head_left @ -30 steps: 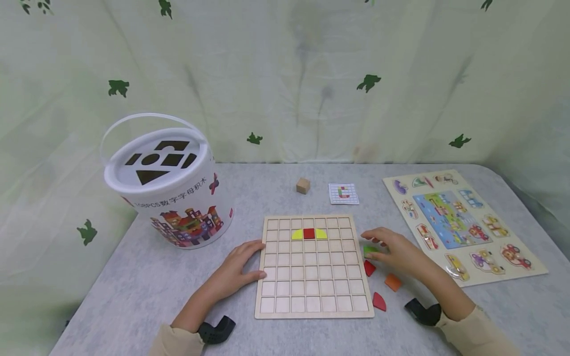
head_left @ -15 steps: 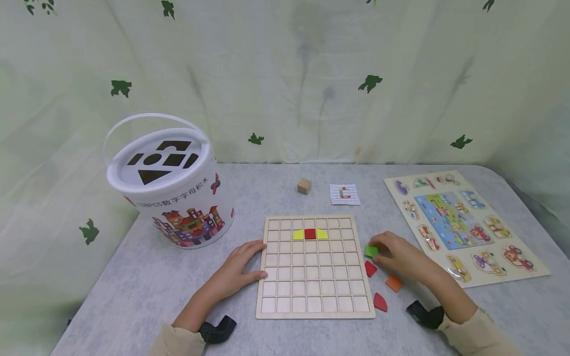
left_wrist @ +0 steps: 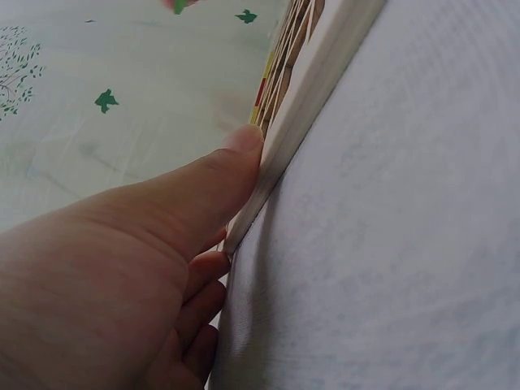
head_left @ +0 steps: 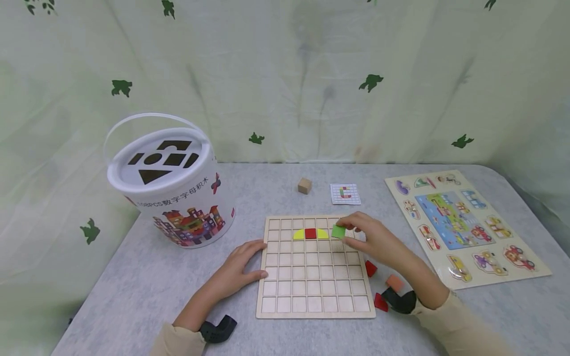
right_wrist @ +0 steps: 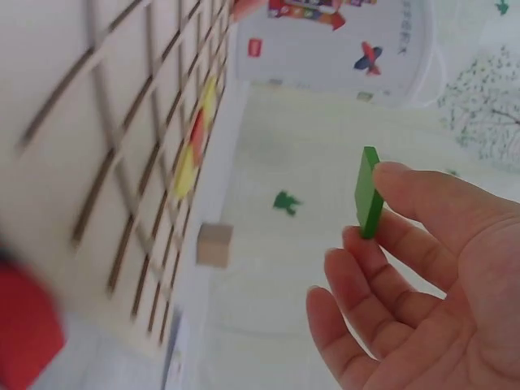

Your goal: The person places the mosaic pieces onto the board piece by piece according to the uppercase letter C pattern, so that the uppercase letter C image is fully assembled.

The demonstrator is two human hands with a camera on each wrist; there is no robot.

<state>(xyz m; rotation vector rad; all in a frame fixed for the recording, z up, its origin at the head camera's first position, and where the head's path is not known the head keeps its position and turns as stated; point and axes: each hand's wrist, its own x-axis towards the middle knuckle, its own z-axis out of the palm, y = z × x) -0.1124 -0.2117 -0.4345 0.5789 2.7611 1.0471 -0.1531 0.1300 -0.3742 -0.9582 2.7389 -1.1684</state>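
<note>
- Right hand (head_left: 371,240) is swinging the pinched green tile (head_left: 338,231) over the board (head_left: 312,272), towards the bench's (head_left: 258,198) far edge!
- It's nearing the yellow piece (head_left: 322,234), seemingly awaiting placement.
- Left hand (head_left: 240,264), loose, is touching the board.

Bucket (head_left: 173,193) L of grid bd (head_left: 311,273), puzzle (head_left: 440,258) R, card (head_left: 345,194) behind
</note>
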